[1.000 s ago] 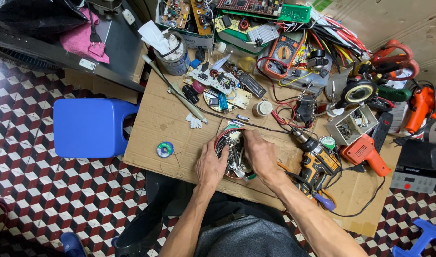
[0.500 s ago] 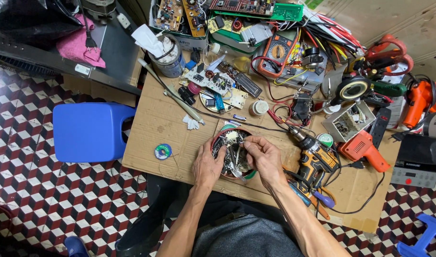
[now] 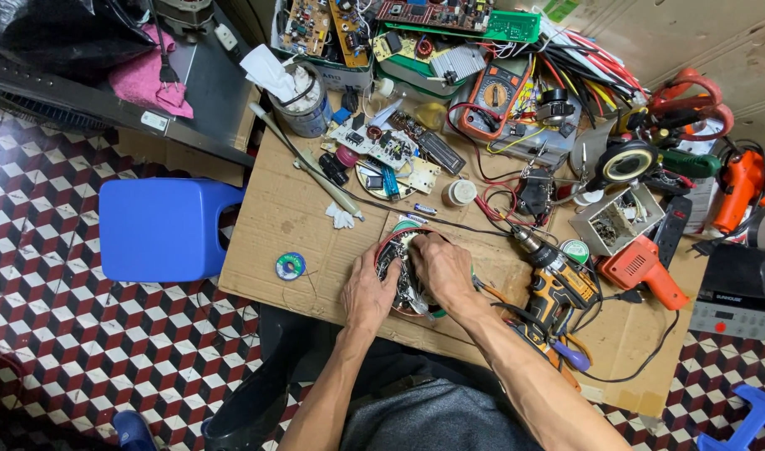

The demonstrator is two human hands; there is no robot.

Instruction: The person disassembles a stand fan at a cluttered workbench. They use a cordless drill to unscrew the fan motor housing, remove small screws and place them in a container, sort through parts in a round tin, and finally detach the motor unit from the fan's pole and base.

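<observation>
left hand [image 3: 367, 292] + right hand [image 3: 439, 266] on 1 round device [image 3: 402, 280] | 1 cordless drill [image 3: 556, 280]

My spot is a small electronics repair workshop. Cardboard-covered worktop [image 3: 282, 209] crowded with bare circuit boards [image 3: 328, 25], an orange multimeter [image 3: 498, 96], a cordless drill [image 3: 558, 280], loose wires. Checkered tile floor [image 3: 48, 334] below, blue plastic stool [image 3: 161, 230] alongside.

Blue stool [image 3: 161, 230], cordless drill [image 3: 558, 280], multimeter [image 3: 497, 96]
</observation>
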